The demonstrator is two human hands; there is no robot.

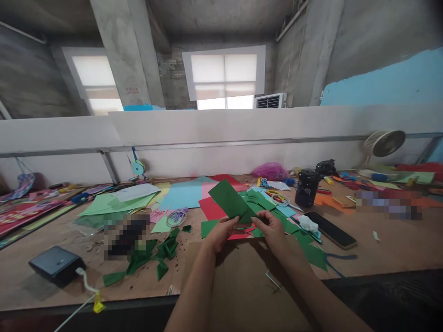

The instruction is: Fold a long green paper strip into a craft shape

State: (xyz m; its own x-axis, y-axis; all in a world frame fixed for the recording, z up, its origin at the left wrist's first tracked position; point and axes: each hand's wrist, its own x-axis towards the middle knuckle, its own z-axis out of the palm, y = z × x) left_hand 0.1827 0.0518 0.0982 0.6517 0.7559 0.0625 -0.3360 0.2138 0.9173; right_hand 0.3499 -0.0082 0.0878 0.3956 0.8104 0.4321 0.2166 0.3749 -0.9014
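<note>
Above the brown table (380,244), near its front edge, both hands meet on 1 dark green paper strip (231,200). Left hand (221,233) pinches the strip's lower end between thumb and fingers; right hand (272,228) grips the same end from the other side, fingers curled. Strip tilts up and away to the left. Green paper scraps (166,251) lie to the left, a black phone (334,229) to the right, scissors (278,197) beyond the strip
</note>
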